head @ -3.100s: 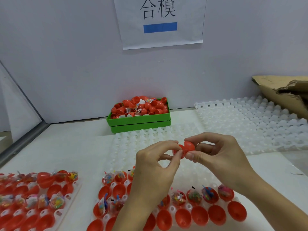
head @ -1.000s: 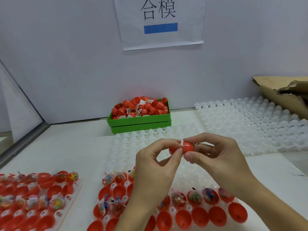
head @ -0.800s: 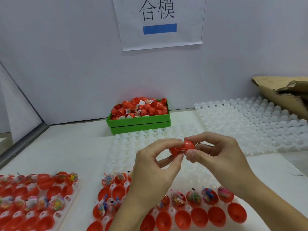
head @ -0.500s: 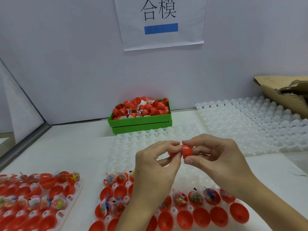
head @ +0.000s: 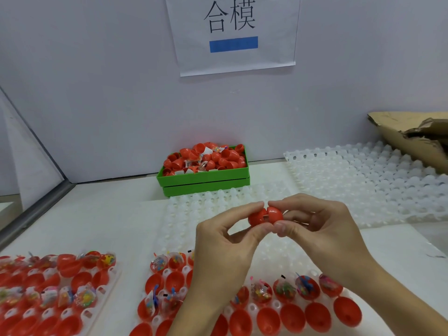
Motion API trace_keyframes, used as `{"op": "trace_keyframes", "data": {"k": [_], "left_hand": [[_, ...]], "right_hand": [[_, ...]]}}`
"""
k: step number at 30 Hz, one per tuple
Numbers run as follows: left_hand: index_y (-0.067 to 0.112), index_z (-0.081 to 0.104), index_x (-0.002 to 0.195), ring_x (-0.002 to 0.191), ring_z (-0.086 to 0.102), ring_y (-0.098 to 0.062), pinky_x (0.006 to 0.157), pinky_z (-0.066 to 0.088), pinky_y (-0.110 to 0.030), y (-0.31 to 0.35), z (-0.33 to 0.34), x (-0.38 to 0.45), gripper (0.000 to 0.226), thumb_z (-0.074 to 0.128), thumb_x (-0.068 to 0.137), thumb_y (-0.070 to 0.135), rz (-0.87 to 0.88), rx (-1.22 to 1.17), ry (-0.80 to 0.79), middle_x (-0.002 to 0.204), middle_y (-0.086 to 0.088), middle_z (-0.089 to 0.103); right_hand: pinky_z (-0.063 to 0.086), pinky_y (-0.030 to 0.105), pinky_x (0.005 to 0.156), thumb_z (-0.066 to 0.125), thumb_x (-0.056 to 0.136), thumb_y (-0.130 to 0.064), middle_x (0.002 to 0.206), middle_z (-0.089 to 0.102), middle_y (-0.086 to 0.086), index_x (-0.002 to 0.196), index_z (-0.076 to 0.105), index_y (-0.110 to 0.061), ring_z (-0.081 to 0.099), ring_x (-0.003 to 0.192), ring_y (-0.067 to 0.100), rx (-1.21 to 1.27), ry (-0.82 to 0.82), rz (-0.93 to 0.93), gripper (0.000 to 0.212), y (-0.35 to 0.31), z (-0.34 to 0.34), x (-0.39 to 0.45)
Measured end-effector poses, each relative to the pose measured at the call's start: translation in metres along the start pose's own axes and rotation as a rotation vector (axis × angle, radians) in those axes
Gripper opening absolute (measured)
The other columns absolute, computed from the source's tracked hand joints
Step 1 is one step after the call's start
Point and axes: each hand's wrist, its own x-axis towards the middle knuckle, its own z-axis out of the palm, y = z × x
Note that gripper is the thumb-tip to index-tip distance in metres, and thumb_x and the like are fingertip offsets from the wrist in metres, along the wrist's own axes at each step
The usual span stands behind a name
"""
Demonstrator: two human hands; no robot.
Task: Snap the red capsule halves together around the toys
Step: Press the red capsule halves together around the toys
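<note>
Between my two hands, above the table's middle, is a red capsule (head: 265,216) made of two halves with a thin dark seam still showing between them. My left hand (head: 225,241) pinches its left half with thumb and forefinger. My right hand (head: 317,229) pinches the right half the same way. Below my hands a white tray (head: 252,307) holds several open red halves, some with small bagged toys (head: 283,289) in them. The toy inside the held capsule is hidden.
A second tray of red halves and toys (head: 55,287) lies at the lower left. A green box (head: 203,178) heaped with red capsules stands at the back wall. Empty white trays (head: 368,180) lie at the right, with torn cardboard (head: 412,137) behind them.
Both hands have kept hold of the capsule at the same spot. The fingers shifted slightly round it, and the two halves now sit nearly together with a narrow seam.
</note>
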Motion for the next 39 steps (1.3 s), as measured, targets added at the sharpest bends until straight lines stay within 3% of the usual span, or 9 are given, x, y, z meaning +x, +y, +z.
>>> {"op": "trace_keyframes", "data": {"k": [4,8,12,17,21,27,32,35,39], "left_hand": [[0.022,0.076,0.107,0.103,0.069,-0.007,0.083,0.057,-0.019,-0.001,-0.002,0.002,0.044,0.078,0.075,-0.008,0.000,0.001,-0.067,0.105,0.009,0.075],[0.027,0.077,0.101,0.098,0.070,-0.008,0.081,0.056,-0.018,-0.001,-0.002,0.003,0.044,0.077,0.075,-0.008,0.026,0.014,-0.050,0.100,0.010,0.075],[0.027,0.077,0.103,0.100,0.069,-0.010,0.081,0.057,-0.019,0.000,-0.003,0.003,0.045,0.075,0.077,-0.009,0.043,0.002,-0.085,0.101,0.010,0.074],[0.029,0.075,0.109,0.105,0.068,-0.012,0.086,0.056,-0.020,0.001,-0.003,0.002,0.047,0.075,0.079,-0.007,0.043,0.004,-0.135,0.106,0.010,0.073],[0.034,0.074,0.104,0.096,0.070,-0.005,0.081,0.056,-0.018,0.002,-0.001,0.003,0.051,0.079,0.074,-0.007,0.027,0.048,-0.049,0.102,0.014,0.074],[0.034,0.077,0.090,0.085,0.070,0.004,0.073,0.053,-0.009,-0.001,0.002,0.002,0.050,0.079,0.069,-0.011,0.015,0.159,0.026,0.090,0.022,0.075],[0.039,0.075,0.091,0.090,0.072,-0.002,0.081,0.058,-0.022,-0.002,0.002,0.002,0.050,0.082,0.068,-0.005,0.054,0.195,0.026,0.094,0.015,0.076],[0.038,0.076,0.095,0.092,0.071,-0.003,0.083,0.058,-0.027,-0.003,0.003,0.000,0.050,0.082,0.069,-0.005,0.083,0.228,0.029,0.096,0.014,0.076],[0.025,0.076,0.103,0.090,0.069,0.004,0.082,0.055,-0.020,-0.003,0.005,-0.001,0.042,0.085,0.068,0.003,0.166,0.338,0.059,0.093,0.025,0.073]], "right_hand": [[0.061,0.036,0.072,0.078,0.073,0.007,0.084,0.075,0.010,0.093,0.078,-0.016,0.073,0.073,0.025,0.004,-0.009,0.008,0.030,0.000,-0.002,0.001],[0.059,0.029,0.070,0.077,0.070,-0.008,0.089,0.073,0.011,0.096,0.078,-0.014,0.071,0.072,0.026,0.020,-0.052,-0.006,0.026,-0.002,-0.003,0.001],[0.057,0.023,0.068,0.076,0.074,0.008,0.090,0.074,0.006,0.093,0.080,-0.017,0.070,0.073,0.022,0.000,-0.076,-0.026,0.032,-0.003,-0.004,0.001],[0.057,0.019,0.065,0.076,0.074,0.008,0.081,0.078,-0.001,0.092,0.078,-0.025,0.074,0.069,0.016,-0.015,-0.050,-0.013,0.037,-0.006,-0.003,0.000],[0.056,0.018,0.063,0.076,0.074,0.010,0.082,0.078,-0.005,0.091,0.078,-0.026,0.074,0.070,0.014,-0.047,-0.043,-0.014,0.040,-0.007,-0.001,0.000],[0.054,0.016,0.057,0.077,0.072,0.013,0.074,0.077,-0.010,0.083,0.079,-0.037,0.070,0.057,0.009,-0.122,-0.023,-0.064,0.051,-0.007,-0.001,-0.001],[0.056,0.016,0.055,0.070,0.075,0.020,0.070,0.076,-0.007,0.078,0.078,-0.041,0.071,0.057,0.011,-0.132,-0.005,-0.026,0.062,-0.002,0.001,-0.001],[0.055,0.015,0.057,0.067,0.076,0.022,0.067,0.075,-0.005,0.082,0.078,-0.034,0.071,0.055,0.012,-0.137,0.024,-0.011,0.057,0.003,0.001,-0.003],[0.056,0.015,0.067,0.065,0.081,0.018,0.077,0.077,-0.009,0.100,0.076,-0.022,0.074,0.067,0.007,-0.226,0.011,-0.003,0.046,0.007,0.006,-0.005]]}}
